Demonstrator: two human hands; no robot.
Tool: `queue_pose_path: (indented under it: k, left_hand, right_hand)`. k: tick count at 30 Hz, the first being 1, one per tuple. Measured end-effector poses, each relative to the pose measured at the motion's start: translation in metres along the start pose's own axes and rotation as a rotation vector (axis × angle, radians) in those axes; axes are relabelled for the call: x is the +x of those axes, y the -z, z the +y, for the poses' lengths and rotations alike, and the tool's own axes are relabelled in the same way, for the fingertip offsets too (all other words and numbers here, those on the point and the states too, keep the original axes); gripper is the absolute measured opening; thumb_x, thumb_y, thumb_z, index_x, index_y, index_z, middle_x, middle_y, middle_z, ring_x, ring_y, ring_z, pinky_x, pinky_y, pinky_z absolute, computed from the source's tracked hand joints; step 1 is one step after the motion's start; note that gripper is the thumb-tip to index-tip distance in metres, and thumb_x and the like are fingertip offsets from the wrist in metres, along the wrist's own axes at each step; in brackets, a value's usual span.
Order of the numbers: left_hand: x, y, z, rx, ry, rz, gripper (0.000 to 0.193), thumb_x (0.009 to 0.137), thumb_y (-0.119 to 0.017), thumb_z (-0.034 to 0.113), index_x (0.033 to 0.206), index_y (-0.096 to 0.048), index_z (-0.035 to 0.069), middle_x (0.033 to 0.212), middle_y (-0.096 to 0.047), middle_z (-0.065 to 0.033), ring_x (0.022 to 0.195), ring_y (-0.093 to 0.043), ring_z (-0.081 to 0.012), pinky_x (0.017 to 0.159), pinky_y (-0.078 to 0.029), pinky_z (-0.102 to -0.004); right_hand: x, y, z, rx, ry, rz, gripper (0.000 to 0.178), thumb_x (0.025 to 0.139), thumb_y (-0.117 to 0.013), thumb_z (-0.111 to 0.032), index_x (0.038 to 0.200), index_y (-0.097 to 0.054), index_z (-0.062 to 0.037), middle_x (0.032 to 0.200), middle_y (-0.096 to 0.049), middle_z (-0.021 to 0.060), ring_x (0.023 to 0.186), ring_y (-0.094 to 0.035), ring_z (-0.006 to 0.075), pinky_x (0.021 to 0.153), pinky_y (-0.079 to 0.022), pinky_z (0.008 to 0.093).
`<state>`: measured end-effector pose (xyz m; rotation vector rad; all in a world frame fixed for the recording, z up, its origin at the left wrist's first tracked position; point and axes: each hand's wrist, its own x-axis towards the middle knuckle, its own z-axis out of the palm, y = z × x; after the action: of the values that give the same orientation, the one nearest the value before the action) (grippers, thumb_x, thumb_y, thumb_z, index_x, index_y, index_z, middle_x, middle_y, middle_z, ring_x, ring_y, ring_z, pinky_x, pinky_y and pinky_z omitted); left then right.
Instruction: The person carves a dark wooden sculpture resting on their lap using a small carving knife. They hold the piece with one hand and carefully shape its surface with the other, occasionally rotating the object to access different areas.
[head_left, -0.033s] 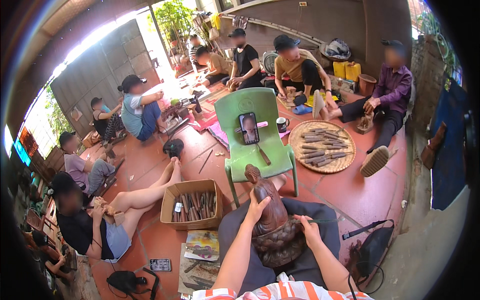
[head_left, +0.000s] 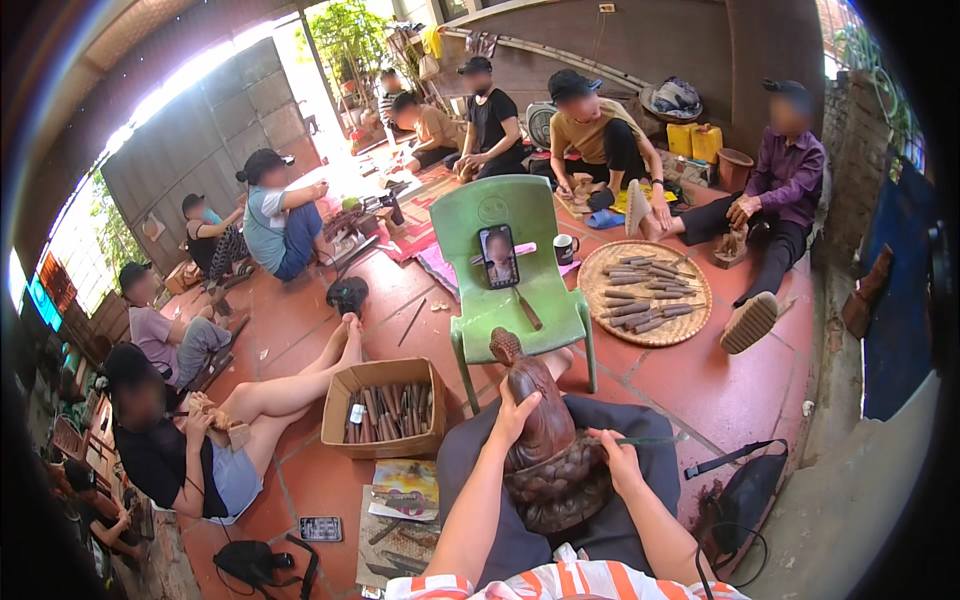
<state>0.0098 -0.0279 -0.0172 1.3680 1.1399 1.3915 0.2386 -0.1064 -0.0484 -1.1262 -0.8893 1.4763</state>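
Between my legs stands a dark brown carved wooden statue (head_left: pixel 541 398), with a knobbed head and a broad petal-patterned base. My left hand (head_left: pixel 514 416) is wrapped round the statue's upper body from the left. At its right side, just above the base, my right hand (head_left: pixel 620 463) pinches a thin, dark green, flat tool (head_left: pixel 650 440). One end of this tool points out to the right; the other is hidden by my fingers and the statue, and its exact kind is unclear.
Ahead stands a green plastic chair (head_left: pixel 493 213), a phone (head_left: pixel 498 255) propped on it. A cardboard box (head_left: pixel 385 446) of tools sits front left. Right of the chair, a round woven tray (head_left: pixel 688 280) holds handled tools. Several people sit around on the tiled floor.
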Motion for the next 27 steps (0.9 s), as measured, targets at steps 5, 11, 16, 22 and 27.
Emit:
queue_pose_path:
  k: [5,11,16,22,27]
  left_hand:
    - [0.006,0.006,-0.005,-0.030,0.040,-0.004,0.080,0.085,-0.068,0.034,0.142,-0.024,-0.001,0.136,-0.042,-0.0172,0.128,-0.041,-0.0261,0.109,-0.029,-0.0364]
    - [0.004,0.001,0.004,-0.022,0.049,-0.015,0.081,0.085,-0.068,0.034,0.142,-0.023,-0.001,0.136,-0.042,-0.0174,0.127,-0.041,-0.0262,0.108,-0.029,-0.0363]
    - [0.003,-0.002,0.009,-0.027,0.056,-0.014,0.082,0.084,-0.068,0.036,0.142,-0.024,-0.001,0.136,-0.042,-0.0180,0.128,-0.041,-0.0267,0.108,-0.030,-0.0363]
    - [0.004,0.003,0.001,-0.008,0.031,0.005,0.083,0.084,-0.068,0.038,0.141,-0.024,-0.002,0.135,-0.043,-0.0190,0.126,-0.043,-0.0279,0.107,-0.030,-0.0364]
    - [0.004,0.000,0.007,-0.022,0.071,-0.016,0.083,0.083,-0.068,0.038,0.141,-0.023,-0.002,0.134,-0.043,-0.0191,0.126,-0.043,-0.0279,0.107,-0.030,-0.0362]
  right_hand:
    - [0.000,-0.006,-0.006,-0.004,-0.010,-0.005,0.035,0.099,-0.051,-0.030,0.116,-0.063,-0.0007,0.112,-0.065,0.0048,0.098,-0.058,0.0123,0.086,-0.044,0.0269]
    - [-0.001,-0.003,-0.007,0.010,-0.017,0.003,0.036,0.099,-0.052,-0.029,0.118,-0.061,0.0004,0.116,-0.064,0.0069,0.102,-0.058,0.0141,0.090,-0.045,0.0285]
    - [-0.001,-0.002,-0.006,0.055,-0.011,0.020,0.037,0.099,-0.052,-0.028,0.114,-0.063,0.0030,0.111,-0.065,0.0063,0.102,-0.056,0.0120,0.093,-0.040,0.0264]
    - [-0.002,-0.007,-0.010,0.062,-0.017,0.001,0.037,0.099,-0.052,-0.028,0.115,-0.063,0.0030,0.112,-0.065,0.0064,0.102,-0.056,0.0121,0.092,-0.041,0.0263]
    - [-0.001,-0.004,-0.010,0.043,-0.018,0.012,0.037,0.099,-0.052,-0.028,0.116,-0.062,0.0030,0.111,-0.065,0.0063,0.100,-0.056,0.0120,0.091,-0.042,0.0260]
